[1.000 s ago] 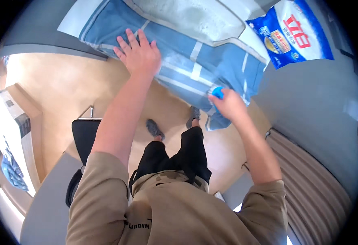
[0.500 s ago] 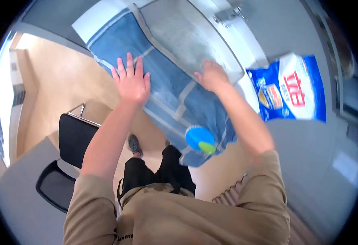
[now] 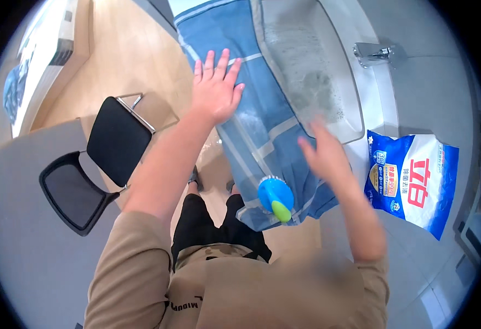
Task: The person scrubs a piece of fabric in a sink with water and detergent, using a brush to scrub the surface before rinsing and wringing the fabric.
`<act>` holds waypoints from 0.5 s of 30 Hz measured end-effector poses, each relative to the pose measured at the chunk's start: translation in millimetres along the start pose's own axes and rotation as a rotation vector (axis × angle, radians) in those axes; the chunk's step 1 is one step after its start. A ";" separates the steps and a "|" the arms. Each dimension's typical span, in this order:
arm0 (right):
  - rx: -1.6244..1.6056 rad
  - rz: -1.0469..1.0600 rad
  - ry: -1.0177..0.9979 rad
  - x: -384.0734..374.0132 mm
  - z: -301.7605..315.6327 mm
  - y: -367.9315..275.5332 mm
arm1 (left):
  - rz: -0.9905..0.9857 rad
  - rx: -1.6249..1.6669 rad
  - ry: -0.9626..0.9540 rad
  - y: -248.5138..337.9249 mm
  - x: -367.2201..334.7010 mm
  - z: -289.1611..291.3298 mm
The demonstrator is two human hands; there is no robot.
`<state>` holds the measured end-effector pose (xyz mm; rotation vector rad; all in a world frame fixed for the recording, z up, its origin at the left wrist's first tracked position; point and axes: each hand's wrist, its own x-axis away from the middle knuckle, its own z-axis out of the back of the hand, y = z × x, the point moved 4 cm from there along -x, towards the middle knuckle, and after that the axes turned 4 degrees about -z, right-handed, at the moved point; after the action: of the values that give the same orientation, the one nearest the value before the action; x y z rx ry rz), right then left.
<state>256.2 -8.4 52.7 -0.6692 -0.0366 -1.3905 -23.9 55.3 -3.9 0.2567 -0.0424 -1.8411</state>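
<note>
A wet blue cloth (image 3: 251, 118) with pale stripes is draped along the front rim of the sink, its near end hanging down. My left hand (image 3: 217, 90) lies flat on the cloth with fingers spread. Over the cloth's right side, close to the basin edge, is my right hand (image 3: 328, 153); motion blurs its fingertips, but thumb and fingers stand apart and nothing shows in them. A blue scrubbing brush (image 3: 275, 194) with a green tip and white bristles rests on the near end of the cloth, touched by neither hand.
The white sink (image 3: 355, 118) holds cloudy, sudsy water below a chrome tap (image 3: 373, 55). On the grey counter to the right lies a blue and white detergent bag (image 3: 413, 183). A black chair (image 3: 114, 142) stands on the floor at left.
My view has shifted, so the sink and bag sit differently in it. My right hand has drawn back toward me from the basin. The left hand stays spread on the cloth.
</note>
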 end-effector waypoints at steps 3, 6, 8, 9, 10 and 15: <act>-0.061 0.128 -0.049 83.3 -17.9 -43.4 | 0.013 0.025 0.029 -4.8 3.9 0.7; 0.113 0.188 0.057 114.0 -46.9 -76.4 | 0.046 -0.013 0.017 -7.7 6.1 -0.7; 0.188 0.206 0.129 116.5 -55.4 -80.3 | 0.100 -0.043 0.000 -3.3 11.5 -3.0; 0.237 0.197 0.200 119.4 -57.1 -77.7 | 0.080 -0.016 -0.076 14.7 16.2 7.8; 0.245 0.196 0.198 125.0 -61.0 -73.7 | 0.059 0.016 -0.158 36.1 32.1 21.7; -0.031 -0.061 0.238 127.4 -59.9 -51.9 | -0.193 0.348 -0.248 107.8 167.2 26.8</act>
<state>214.4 -150.4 76.6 -0.5277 0.1548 -1.5243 29.2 -137.4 13.9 0.2801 -0.5294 -2.0437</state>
